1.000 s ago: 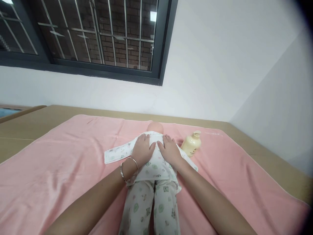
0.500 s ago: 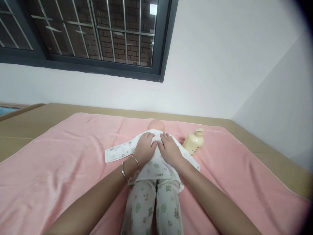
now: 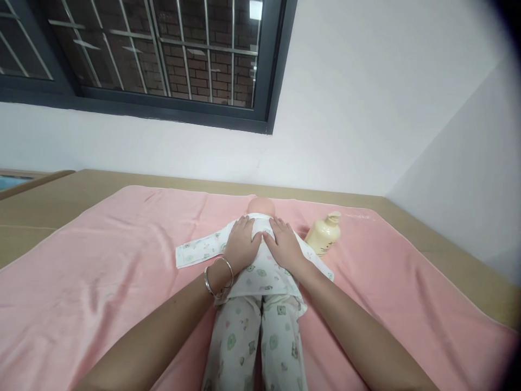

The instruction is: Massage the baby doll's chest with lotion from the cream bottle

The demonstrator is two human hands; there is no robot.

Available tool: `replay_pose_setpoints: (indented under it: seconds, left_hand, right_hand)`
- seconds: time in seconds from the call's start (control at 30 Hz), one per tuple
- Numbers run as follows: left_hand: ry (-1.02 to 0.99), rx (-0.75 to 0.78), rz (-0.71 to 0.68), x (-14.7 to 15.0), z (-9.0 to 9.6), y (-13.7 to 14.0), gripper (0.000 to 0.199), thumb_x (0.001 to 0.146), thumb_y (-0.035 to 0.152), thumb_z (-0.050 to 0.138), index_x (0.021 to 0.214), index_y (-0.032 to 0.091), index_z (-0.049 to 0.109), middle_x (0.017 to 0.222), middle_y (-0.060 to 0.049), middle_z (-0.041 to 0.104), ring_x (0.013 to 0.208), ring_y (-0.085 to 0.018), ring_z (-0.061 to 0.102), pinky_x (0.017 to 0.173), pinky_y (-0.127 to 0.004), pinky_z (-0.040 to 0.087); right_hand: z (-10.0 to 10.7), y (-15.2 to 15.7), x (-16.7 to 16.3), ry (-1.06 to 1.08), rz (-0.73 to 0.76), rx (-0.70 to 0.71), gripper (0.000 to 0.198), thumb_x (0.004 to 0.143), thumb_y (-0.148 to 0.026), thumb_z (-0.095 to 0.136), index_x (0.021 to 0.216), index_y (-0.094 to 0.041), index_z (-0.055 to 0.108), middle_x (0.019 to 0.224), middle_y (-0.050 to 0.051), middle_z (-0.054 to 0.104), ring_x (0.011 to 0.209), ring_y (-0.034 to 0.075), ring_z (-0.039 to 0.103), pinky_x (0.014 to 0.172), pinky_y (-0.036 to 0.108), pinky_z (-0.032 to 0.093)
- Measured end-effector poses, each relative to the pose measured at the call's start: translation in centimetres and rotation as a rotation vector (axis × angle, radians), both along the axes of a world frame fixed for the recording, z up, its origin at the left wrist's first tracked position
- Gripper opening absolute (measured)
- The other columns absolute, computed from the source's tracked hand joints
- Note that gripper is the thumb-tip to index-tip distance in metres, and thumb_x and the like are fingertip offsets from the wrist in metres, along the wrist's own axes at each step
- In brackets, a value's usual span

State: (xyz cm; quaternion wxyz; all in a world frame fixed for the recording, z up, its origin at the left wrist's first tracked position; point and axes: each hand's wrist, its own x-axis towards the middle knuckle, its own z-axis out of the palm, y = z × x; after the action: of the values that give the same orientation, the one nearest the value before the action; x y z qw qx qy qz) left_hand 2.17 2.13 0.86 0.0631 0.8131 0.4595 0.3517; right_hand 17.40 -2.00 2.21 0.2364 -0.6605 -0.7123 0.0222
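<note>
A baby doll lies stretched out in front of me, its bald head at the far end. It wears a white patterned top and matching trousers. My left hand, with bangles at the wrist, rests flat on the left upper part of the top. My right hand lies flat on the right upper part. The fingers of both point away from me, and the thumbs nearly meet in the middle. Neither hand grips anything. The doll's face is not visible.
A pink blanket is spread under the doll over a tan surface. A pale yellow pump bottle leans on the blanket right of the doll. Behind are a white wall and a barred window.
Both hands have shifted very slightly along the doll's top and remain flat on it. The view has tilted a little; the bottle and doll otherwise look the same.
</note>
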Motion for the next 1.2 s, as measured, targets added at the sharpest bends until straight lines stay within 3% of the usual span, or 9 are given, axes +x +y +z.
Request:
replay_pose_setpoints:
  seconds: [0.27, 0.5, 0.63, 0.7, 0.8, 0.9, 1.07, 1.2]
  left_hand:
    - [0.020, 0.012, 0.004, 0.0, 0.0, 0.0, 0.045, 0.090, 0.029, 0.044, 0.129, 0.009, 0.053, 0.141, -0.019, 0.052, 0.136, -0.032, 0.042, 0.114, -0.052, 0.032]
    - [0.180, 0.104, -0.017, 0.0, 1.7, -1.4, 0.042, 0.093, 0.022, 0.036, 0.126, 0.002, 0.054, 0.139, -0.025, 0.051, 0.135, -0.033, 0.043, 0.113, -0.050, 0.033]
    - [0.313, 0.135, -0.134, 0.0, 3.6, -3.7, 0.037, 0.083, 0.017, 0.048, 0.115, 0.003, 0.060, 0.121, -0.024, 0.063, 0.121, -0.033, 0.056, 0.110, -0.048, 0.037]
    - [0.347, 0.134, -0.193, 0.0, 4.5, -4.8, 0.030, 0.077, 0.017, 0.055, 0.104, 0.007, 0.064, 0.108, -0.021, 0.067, 0.109, -0.034, 0.061, 0.105, -0.047, 0.042]
    - [0.363, 0.085, -0.189, -0.2, 5.2, -5.2, 0.017, 0.079, 0.014, 0.051, 0.090, 0.014, 0.065, 0.092, -0.016, 0.068, 0.094, -0.029, 0.065, 0.094, -0.043, 0.049]
    - [0.326, 0.067, -0.118, -0.4, 4.8, -3.9, 0.024, 0.087, 0.013, 0.042, 0.098, 0.013, 0.063, 0.102, -0.016, 0.067, 0.103, -0.028, 0.062, 0.097, -0.043, 0.047]
    - [0.203, -0.029, 0.008, -0.6, 3.1, -1.3, 0.037, 0.096, 0.032, 0.037, 0.121, 0.010, 0.053, 0.126, -0.019, 0.058, 0.123, -0.029, 0.052, 0.102, -0.045, 0.043]
    - [0.294, 0.002, -0.020, -0.6, 2.9, -1.8, 0.040, 0.096, 0.029, 0.035, 0.126, 0.007, 0.050, 0.132, -0.021, 0.054, 0.129, -0.031, 0.046, 0.106, -0.048, 0.038]
  right_hand:
    - [-0.2, 0.0, 0.2, -0.013, 0.008, -0.004, 0.060, 0.100, -0.045, 0.030, 0.146, -0.008, 0.037, 0.154, 0.018, 0.035, 0.145, 0.028, 0.026, 0.117, 0.045, 0.017]
    - [1.1, -0.5, -0.1, -0.061, 0.007, -0.069, 0.065, 0.100, -0.046, 0.027, 0.149, -0.003, 0.030, 0.156, 0.020, 0.028, 0.147, 0.032, 0.020, 0.117, 0.047, 0.018]
    - [2.8, -3.7, -2.0, -0.204, 0.048, -0.067, 0.056, 0.098, -0.030, 0.030, 0.146, -0.003, 0.038, 0.152, 0.020, 0.037, 0.143, 0.032, 0.029, 0.118, 0.047, 0.016]
    - [3.6, -5.3, -2.9, -0.265, 0.109, -0.098, 0.061, 0.089, -0.023, 0.043, 0.146, -0.002, 0.038, 0.151, 0.020, 0.038, 0.142, 0.031, 0.033, 0.119, 0.045, 0.014]
    - [4.1, -6.0, -3.2, -0.249, 0.132, -0.116, 0.062, 0.087, -0.022, 0.046, 0.146, -0.003, 0.039, 0.151, 0.019, 0.039, 0.141, 0.029, 0.035, 0.119, 0.043, 0.015]
    - [3.5, -4.3, -2.2, -0.143, 0.086, -0.096, 0.052, 0.098, -0.028, 0.030, 0.145, -0.008, 0.041, 0.151, 0.015, 0.041, 0.141, 0.026, 0.035, 0.117, 0.043, 0.021]
    - [1.5, -1.0, -0.5, -0.105, -0.035, -0.043, 0.059, 0.101, -0.042, 0.026, 0.145, -0.005, 0.038, 0.152, 0.017, 0.039, 0.143, 0.027, 0.031, 0.117, 0.048, 0.019]
    - [1.3, -2.0, -1.3, -0.196, -0.039, -0.024, 0.059, 0.102, -0.037, 0.023, 0.145, 0.000, 0.036, 0.150, 0.021, 0.039, 0.142, 0.030, 0.032, 0.117, 0.049, 0.019]
